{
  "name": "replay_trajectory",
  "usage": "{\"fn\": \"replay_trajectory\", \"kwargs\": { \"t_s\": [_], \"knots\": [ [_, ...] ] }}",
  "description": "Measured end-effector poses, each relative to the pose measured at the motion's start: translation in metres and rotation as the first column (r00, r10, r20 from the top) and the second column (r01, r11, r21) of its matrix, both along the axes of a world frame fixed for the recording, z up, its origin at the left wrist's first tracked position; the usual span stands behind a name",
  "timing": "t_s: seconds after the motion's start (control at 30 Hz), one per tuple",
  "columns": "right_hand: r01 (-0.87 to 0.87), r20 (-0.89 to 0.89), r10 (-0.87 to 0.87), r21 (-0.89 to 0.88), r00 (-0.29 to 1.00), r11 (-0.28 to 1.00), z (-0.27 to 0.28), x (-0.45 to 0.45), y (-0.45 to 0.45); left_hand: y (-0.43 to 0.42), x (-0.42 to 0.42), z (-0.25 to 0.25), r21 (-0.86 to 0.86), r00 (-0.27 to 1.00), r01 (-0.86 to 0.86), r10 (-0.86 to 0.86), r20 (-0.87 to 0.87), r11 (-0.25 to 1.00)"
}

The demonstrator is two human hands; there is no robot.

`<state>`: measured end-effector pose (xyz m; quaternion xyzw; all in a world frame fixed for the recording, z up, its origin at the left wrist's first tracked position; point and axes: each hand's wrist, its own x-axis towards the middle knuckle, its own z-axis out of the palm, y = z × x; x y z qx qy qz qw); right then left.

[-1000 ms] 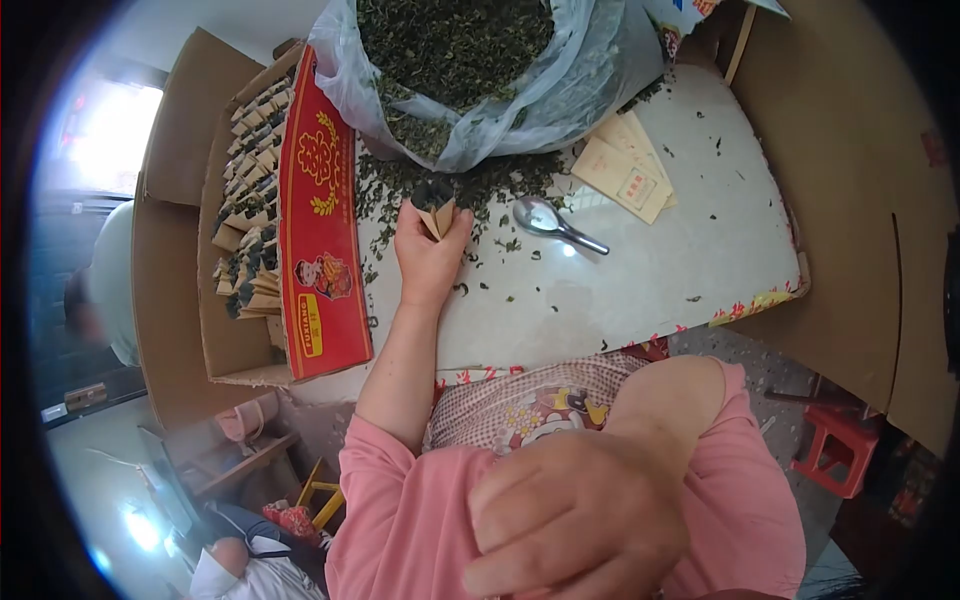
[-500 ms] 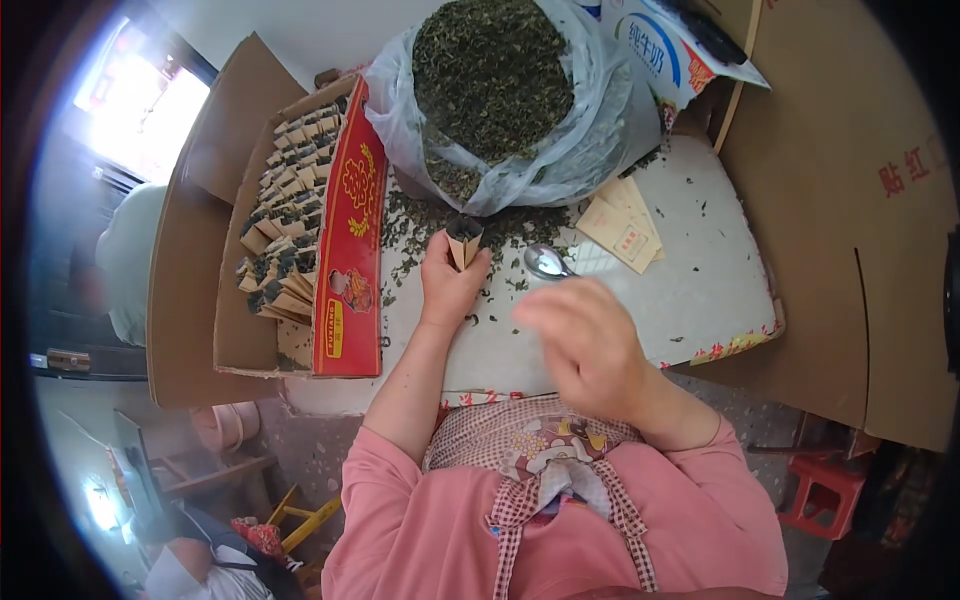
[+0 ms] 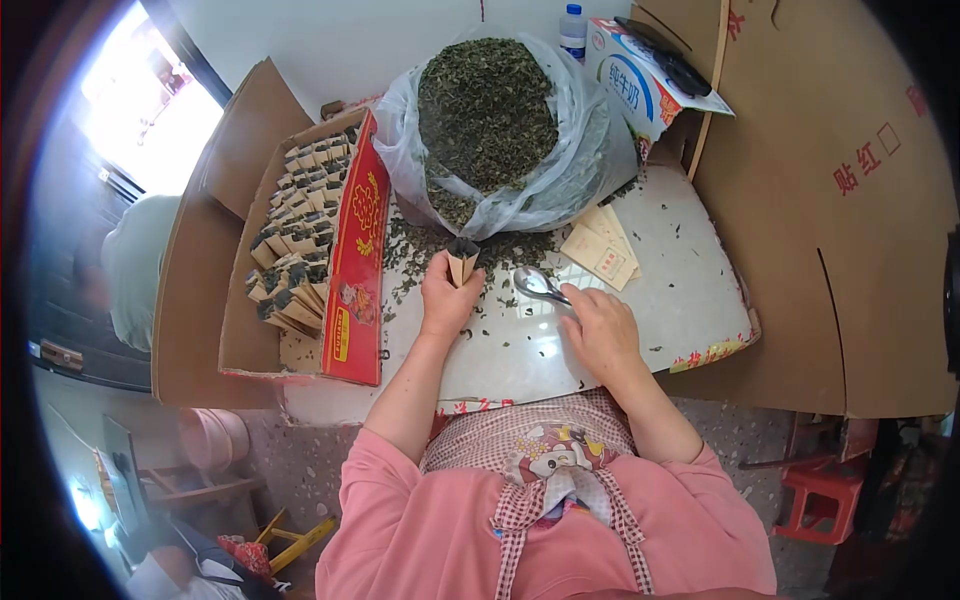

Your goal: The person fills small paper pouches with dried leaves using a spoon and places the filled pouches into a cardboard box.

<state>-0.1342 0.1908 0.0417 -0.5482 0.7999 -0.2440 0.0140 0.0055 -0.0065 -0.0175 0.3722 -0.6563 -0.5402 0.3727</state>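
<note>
My left hand (image 3: pixel 449 303) is closed around a small brown paper packet (image 3: pixel 461 265), whose open top shows dark leaves inside. To its right, my right hand (image 3: pixel 603 335) has its thumb and fingers at the handle of a metal spoon (image 3: pixel 533 284), which lies low over the tabletop, bowl toward the left. Just behind both hands stands a clear plastic bag (image 3: pixel 400 140) heaped with dried, dark green leaves (image 3: pixel 488 115). Flat paper packets (image 3: pixel 603 248) lie fanned out beyond my right hand.
At left, a red-sided cardboard box (image 3: pixel 360 260) holds rows of filled packets (image 3: pixel 300 210). Loose leaves (image 3: pixel 410 245) are scattered over the white table (image 3: pixel 480 370). A milk carton box (image 3: pixel 640 85) and a bottle (image 3: pixel 573 32) stand behind; large cardboard (image 3: pixel 800 250) walls the right side.
My right hand has come down from above the table to the spoon's handle. My left hand keeps holding the packet in about the same place. The camera view has tilted slightly.
</note>
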Motion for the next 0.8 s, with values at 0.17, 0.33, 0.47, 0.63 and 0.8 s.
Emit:
{"fn": "replay_trajectory", "kwargs": {
  "t_s": [0.17, 0.33, 0.47, 0.63, 0.8],
  "knots": [
    [0.002, 0.061, 0.002, -0.067, 0.998, 0.998, -0.015, 0.001, 0.0, 0.003, 0.0, 0.007, -0.007, 0.998, -0.006, 0.007, 0.059, 1.0],
    [0.06, 0.188, 0.008, -0.353, 0.982, 0.934, -0.024, 0.0, -0.006, 0.005, -0.002, 0.009, -0.034, 1.0, -0.007, 0.008, 0.019, 0.999],
    [0.084, 0.259, 0.028, -0.41, 0.966, 0.908, -0.024, 0.001, -0.015, 0.007, -0.002, 0.012, -0.057, 1.0, -0.001, 0.001, -0.001, 0.998],
    [0.081, 0.267, 0.056, -0.477, 0.962, 0.875, -0.018, 0.004, -0.019, 0.003, 0.0, 0.006, -0.03, 1.0, 0.021, -0.021, -0.003, 0.999],
    [0.176, 0.514, 0.12, -0.489, 0.849, 0.854, 0.016, -0.004, -0.026, 0.0, 0.0, -0.003, -0.037, 0.998, 0.063, -0.064, -0.02, 0.997]
  ]
}}
